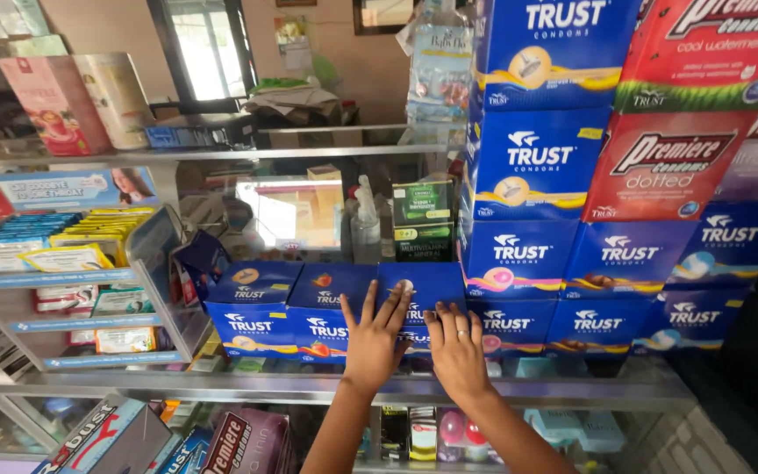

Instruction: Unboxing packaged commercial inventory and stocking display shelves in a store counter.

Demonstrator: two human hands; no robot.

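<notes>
Fingers (394, 298) of the left hand (373, 344) lie spread and flat on top of a blue box (420, 285), grasping nothing. Beside it the right hand (456, 351), a ring on one finger, presses its released fingers against the same box's front. That box stands on the glass surface (221, 384), third in a row with two more blue boxes (287, 312) to its left. Right of it rises a stack (625, 167) of blue and red boxes. A small shelf rack (81, 281) stands at the left.
</notes>
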